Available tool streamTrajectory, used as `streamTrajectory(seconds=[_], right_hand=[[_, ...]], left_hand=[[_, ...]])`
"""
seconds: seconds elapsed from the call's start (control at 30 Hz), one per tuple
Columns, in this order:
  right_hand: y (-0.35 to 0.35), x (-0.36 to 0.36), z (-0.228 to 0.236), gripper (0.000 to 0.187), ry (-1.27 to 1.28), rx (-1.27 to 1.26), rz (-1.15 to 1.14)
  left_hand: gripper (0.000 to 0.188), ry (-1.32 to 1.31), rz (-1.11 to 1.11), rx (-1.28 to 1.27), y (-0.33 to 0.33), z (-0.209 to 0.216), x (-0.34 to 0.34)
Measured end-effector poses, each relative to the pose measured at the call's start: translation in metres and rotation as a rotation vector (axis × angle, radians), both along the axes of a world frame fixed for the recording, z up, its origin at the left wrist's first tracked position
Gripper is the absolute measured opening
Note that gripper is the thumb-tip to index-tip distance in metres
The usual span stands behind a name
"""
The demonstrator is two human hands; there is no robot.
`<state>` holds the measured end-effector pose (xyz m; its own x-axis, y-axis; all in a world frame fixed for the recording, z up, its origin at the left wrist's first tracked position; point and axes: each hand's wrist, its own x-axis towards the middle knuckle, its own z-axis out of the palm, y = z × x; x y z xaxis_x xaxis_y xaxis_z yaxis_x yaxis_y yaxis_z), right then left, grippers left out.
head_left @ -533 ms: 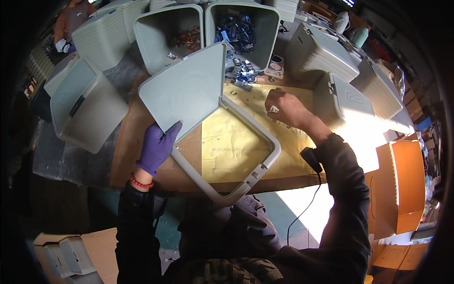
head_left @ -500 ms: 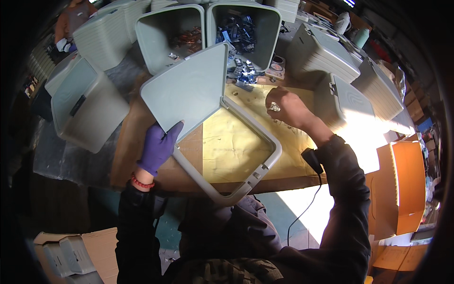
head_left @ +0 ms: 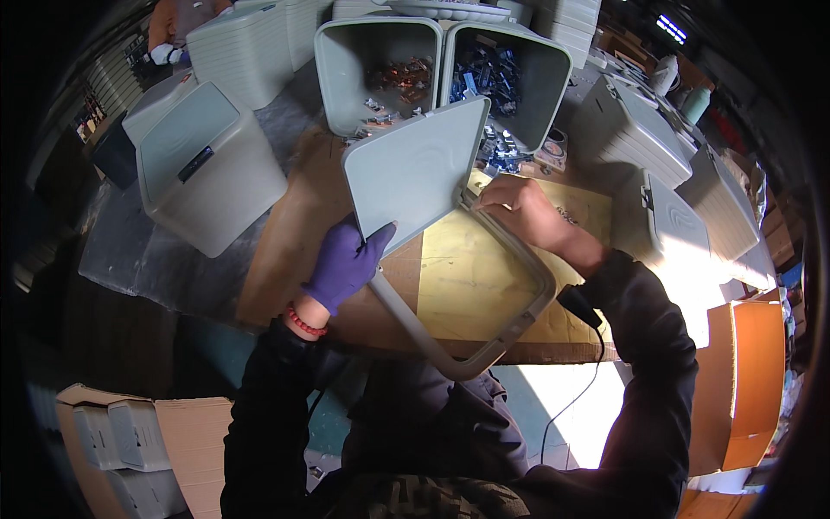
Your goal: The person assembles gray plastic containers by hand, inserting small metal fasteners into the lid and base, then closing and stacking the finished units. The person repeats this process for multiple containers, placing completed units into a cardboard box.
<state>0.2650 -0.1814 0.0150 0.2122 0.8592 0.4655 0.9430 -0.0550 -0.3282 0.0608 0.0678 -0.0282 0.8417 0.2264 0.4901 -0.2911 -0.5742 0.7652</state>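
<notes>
My left hand [head_left: 344, 264], in a purple glove, has its fingers pressed against the lower edge of a grey lid [head_left: 415, 173], thumb on top, pinching it. My right hand [head_left: 523, 210] curls its fingers together at the hinge where the lid meets the grey frame [head_left: 510, 324]; whether they pinch anything I cannot tell. Under the frame lies yellow cardboard [head_left: 475, 268] on the table [head_left: 285, 251]. Beyond my fingers stand two open bins [head_left: 346, 60], one with blue parts [head_left: 488, 73]. A closed bin [head_left: 207, 164] sits left of my gloved hand.
</notes>
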Motion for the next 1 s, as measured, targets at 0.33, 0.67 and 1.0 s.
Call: streamTrajectory(seconds=[0.33, 0.67, 1.0], right_hand=[[0.026, -0.002, -0.01, 0.012, -0.022, 0.115, -0.198], [0.03, -0.005, -0.003, 0.013, 0.329, -0.045, -0.37], [0.026, 0.002, -0.018, 0.009, -0.379, 0.11, -0.175]], left_hand=[[0.024, -0.059, 0.034, 0.147, 0.002, -0.002, 0.001], [0.031, -0.029, 0.039, 0.163, 0.002, -0.002, 0.002], [0.028, -0.011, 0.059, 0.154, -0.002, 0.001, -0.001]])
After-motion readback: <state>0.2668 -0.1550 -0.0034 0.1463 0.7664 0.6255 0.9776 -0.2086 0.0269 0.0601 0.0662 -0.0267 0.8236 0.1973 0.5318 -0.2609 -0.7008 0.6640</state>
